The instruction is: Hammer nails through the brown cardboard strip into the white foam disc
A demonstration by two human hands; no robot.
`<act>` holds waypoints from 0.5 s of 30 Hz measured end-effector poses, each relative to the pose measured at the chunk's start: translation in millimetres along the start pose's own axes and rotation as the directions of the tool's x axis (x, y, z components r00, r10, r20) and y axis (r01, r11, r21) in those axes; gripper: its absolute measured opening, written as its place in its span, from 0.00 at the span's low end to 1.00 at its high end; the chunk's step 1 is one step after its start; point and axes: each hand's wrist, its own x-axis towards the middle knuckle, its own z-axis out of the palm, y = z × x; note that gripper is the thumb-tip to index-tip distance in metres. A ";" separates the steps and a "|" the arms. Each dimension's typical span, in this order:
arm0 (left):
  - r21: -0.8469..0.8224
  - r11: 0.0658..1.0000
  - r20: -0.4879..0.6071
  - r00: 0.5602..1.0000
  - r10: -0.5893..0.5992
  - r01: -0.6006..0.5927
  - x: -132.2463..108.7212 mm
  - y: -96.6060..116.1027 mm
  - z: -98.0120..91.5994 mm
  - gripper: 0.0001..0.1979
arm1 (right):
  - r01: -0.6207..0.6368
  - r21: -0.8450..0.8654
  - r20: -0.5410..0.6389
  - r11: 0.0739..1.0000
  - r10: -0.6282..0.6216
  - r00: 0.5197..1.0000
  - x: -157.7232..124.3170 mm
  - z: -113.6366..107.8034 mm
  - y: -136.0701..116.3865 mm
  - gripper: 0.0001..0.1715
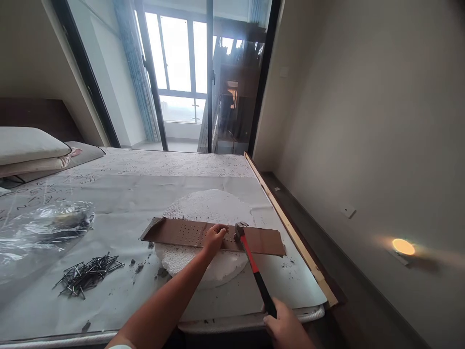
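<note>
My right hand (285,322) is wrapped round the black lower grip of a hammer (250,254) with a red upper handle. Its dark head is over the brown board, just right of my left hand; whether it touches the board I cannot tell. My left hand (215,236) is closed in a pinch at the middle of the brown board (263,240), and what its fingertips hold is too small to make out. Rows of small dark dots mark the board's left and middle parts. Under it lies a rough white foam disc (212,203).
A heap of nails (89,274) lies at left on the grey sheet (119,194) covering a mattress. Behind it is a clear plastic bag (47,228). Dark crumbs are scattered around the foam. A wooden strip (286,223) edges the right side, beside a wall.
</note>
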 end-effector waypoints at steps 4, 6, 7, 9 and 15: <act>-0.189 0.982 -0.071 0.997 0.005 -0.018 -7.8 17.6 -11.4 0.14 | 0.002 -0.038 -0.029 0.999 -0.003 1.000 -0.7 0.9 0.4 0.11; -0.219 0.973 -0.105 0.993 0.055 -0.077 -28.3 33.3 -24.3 0.15 | 0.019 -0.022 -0.031 1.000 -0.020 0.999 -1.5 1.3 0.6 0.12; -0.190 0.976 -0.112 0.990 0.088 -0.108 -44.4 41.0 -30.2 0.15 | 0.042 -0.006 -0.027 0.999 -0.042 0.999 -2.3 1.5 0.0 0.12; -0.069 0.975 -0.065 0.976 0.206 -0.210 -86.1 51.5 -36.2 0.17 | 0.112 0.030 -0.010 0.993 -0.112 0.994 -4.3 2.8 -2.2 0.12; 0.118 0.709 0.577 0.629 0.521 -0.695 -198.9 17.8 6.0 0.18 | 0.252 -0.266 0.086 0.930 -0.238 0.968 0.2 27.3 -3.2 0.15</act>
